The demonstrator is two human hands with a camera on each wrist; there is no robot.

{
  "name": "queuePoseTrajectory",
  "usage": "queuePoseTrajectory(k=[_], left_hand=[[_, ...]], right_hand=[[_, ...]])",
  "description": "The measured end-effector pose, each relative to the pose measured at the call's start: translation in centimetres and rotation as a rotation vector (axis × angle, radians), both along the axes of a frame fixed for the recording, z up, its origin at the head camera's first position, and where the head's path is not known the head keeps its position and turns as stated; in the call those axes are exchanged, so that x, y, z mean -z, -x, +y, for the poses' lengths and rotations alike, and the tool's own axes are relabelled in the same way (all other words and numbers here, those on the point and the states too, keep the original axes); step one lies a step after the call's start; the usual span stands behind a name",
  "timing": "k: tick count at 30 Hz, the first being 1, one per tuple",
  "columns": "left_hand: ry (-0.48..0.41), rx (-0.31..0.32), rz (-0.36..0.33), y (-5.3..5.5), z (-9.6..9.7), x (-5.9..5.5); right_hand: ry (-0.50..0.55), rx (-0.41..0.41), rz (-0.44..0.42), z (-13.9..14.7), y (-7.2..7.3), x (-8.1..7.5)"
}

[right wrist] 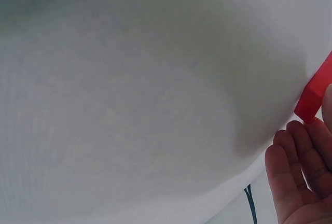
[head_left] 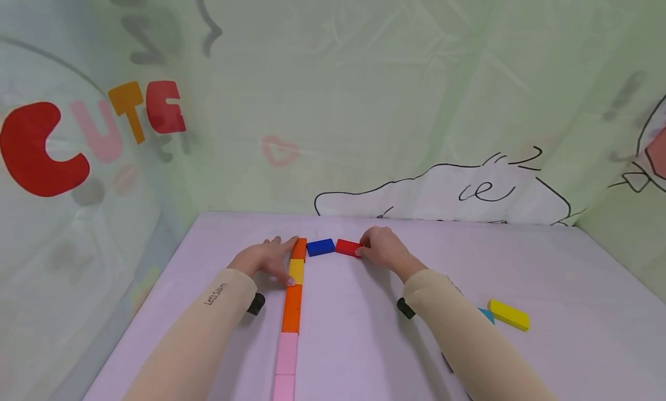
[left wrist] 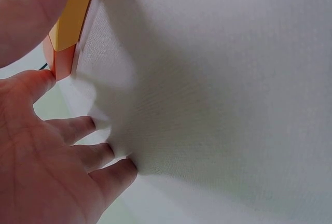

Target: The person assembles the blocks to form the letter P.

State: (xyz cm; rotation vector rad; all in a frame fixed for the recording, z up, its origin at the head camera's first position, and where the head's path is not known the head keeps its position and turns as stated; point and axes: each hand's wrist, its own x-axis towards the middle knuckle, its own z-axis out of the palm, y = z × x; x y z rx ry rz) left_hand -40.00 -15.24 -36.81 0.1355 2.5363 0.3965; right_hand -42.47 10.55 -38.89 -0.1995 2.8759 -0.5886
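A straight row of blocks runs away from me on the table. At its far end are an orange block (head_left: 299, 249) and a yellow block (head_left: 296, 271). My left hand (head_left: 264, 259) lies along the row's left side with fingers spread, the index fingertip on the far orange block and the thumb by the yellow one. A blue block (head_left: 320, 247) sits to the right of that orange block. Beside it lies a red block (head_left: 348, 248), its right end pinched between thumb and fingers of my right hand (head_left: 384, 248). In the right wrist view the red block (right wrist: 314, 95) shows at the fingertips.
Nearer me, the row continues with a longer orange block (head_left: 292, 308) and pink blocks (head_left: 287, 353). To the right lie a yellow block (head_left: 509, 315) and a light blue piece (head_left: 487, 315), partly behind my right sleeve. A printed curtain (head_left: 395, 100) stands behind the table.
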Motion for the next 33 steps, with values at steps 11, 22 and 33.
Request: queuePoseTrajectory(k=[11, 22, 33], left_hand=[[0.001, 0.0, -0.002, -0.03, 0.1, 0.06], [0.008, 0.012, 0.004, 0.02, 0.03, 0.07], [0.01, 0.02, 0.01, -0.01, 0.0, 0.13]], right_hand=[[0.009, -0.006, -0.011, 0.11, -0.05, 0.04], [0.004, -0.007, -0.018, 0.1, -0.13, -0.06], [0.011, -0.007, -0.016, 0.06, -0.18, -0.01]])
